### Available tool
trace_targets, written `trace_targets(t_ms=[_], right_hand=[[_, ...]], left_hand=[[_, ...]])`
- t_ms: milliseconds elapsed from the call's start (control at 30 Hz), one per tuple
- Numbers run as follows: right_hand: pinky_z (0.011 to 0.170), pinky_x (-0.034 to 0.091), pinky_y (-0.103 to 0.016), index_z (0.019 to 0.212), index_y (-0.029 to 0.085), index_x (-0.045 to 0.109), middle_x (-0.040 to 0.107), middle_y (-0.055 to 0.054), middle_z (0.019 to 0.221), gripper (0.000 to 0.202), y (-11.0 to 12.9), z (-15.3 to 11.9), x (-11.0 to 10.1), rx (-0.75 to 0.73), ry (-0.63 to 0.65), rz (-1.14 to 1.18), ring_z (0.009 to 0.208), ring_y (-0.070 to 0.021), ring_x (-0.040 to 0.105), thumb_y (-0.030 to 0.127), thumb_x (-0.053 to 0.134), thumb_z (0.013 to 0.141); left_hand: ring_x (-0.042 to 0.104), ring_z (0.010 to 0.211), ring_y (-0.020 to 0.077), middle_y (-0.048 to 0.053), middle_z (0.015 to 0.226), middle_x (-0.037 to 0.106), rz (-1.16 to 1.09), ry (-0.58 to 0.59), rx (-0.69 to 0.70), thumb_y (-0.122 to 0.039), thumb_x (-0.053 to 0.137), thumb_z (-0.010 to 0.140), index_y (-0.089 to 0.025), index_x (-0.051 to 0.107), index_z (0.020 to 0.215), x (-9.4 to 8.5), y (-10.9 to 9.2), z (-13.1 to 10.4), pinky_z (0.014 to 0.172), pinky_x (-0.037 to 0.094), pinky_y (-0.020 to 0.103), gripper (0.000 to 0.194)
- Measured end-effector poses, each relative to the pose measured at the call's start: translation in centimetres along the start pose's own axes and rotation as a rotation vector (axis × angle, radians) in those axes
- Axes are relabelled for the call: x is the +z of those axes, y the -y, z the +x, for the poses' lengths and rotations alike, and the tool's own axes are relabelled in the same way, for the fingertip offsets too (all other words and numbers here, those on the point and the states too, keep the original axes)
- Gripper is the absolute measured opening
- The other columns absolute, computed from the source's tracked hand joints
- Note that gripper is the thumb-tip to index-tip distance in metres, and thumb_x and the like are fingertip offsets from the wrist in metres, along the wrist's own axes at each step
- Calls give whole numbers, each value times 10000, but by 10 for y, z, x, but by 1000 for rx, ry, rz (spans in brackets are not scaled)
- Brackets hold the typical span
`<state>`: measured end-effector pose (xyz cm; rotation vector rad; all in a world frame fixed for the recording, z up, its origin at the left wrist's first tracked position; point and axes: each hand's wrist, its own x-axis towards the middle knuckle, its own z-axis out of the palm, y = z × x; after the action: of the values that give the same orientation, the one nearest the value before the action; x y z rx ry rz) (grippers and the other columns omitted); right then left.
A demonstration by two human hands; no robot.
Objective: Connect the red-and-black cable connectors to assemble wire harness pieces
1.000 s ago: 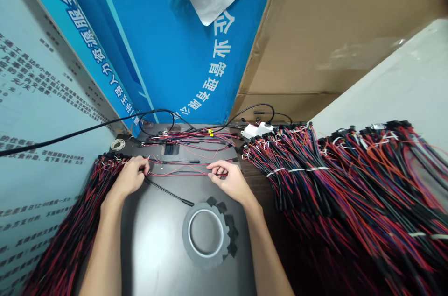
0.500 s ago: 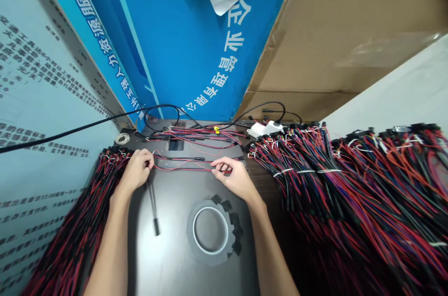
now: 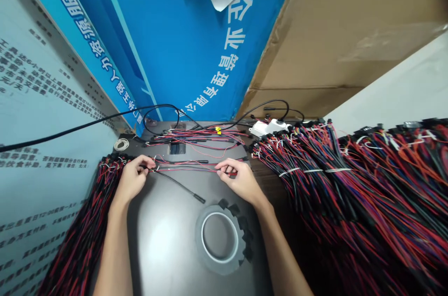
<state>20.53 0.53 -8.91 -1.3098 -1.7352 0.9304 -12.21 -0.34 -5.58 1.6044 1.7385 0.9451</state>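
My left hand point(image 3: 136, 174) pinches the left end of some thin wires over the grey board point(image 3: 168, 258). From its fingertips a black cable point(image 3: 180, 185) with a dark connector slants down to the right. My right hand point(image 3: 236, 175) has its fingers closed on the right part of the red and black wires point(image 3: 189, 169), which run between both hands. Just behind them lies another wire with a black connector point(image 3: 201, 162). A roll of tape point(image 3: 200, 240) with black pieces along its right edge lies flat, nearer to me.
Bundled wires point(image 3: 84, 221) stand at the left, and large tied bundles point(image 3: 336, 184) fill the right. Loose wires point(image 3: 196, 135), a white box point(image 3: 268, 128) and a small white coil point(image 3: 121, 144) lie at the back, before a blue panel point(image 3: 168, 44) and cardboard point(image 3: 332, 44).
The black cable at my left hand has swung from hanging toward me to slanting right. My left hand has turned slightly, and the camera view has shifted a little.
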Motion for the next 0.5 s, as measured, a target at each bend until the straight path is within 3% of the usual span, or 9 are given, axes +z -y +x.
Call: trace_targets(t_ms=[167,267,367,500], right_hand=[[639,436,-259,867,191,726,637,-23,758,190,-2,1,1,-1,7,-8,649,-128,550,269,576,779],[651,437,-260,853,185,719,649,-29,771,187,0,1,0,-13,21,11,683,-137,575,267,566,782],[673,443,-263,804,180,705,660,-36,797,172,4,1,-2,-17,42,9,721,-148,596,262,556,782],[662,435,-256,745,182,689,651,-25,771,141,7,0,-1,3,43,-17,695,-142,581,226,556,748]], left_hand=[[640,857,216,75,837,656,-113,-32,-30,-295,521,661,-142,614,807,-4,-9,-2,805,482,327,231],[623,797,198,71,850,654,-61,-34,-23,-311,549,677,-147,634,817,-5,-14,-4,723,471,301,232],[577,773,185,70,914,655,101,28,49,-281,554,671,-167,702,827,-5,-17,-6,642,420,281,244],[588,843,194,60,910,660,222,142,103,-192,510,669,-214,762,812,-3,-13,-4,710,419,296,291]])
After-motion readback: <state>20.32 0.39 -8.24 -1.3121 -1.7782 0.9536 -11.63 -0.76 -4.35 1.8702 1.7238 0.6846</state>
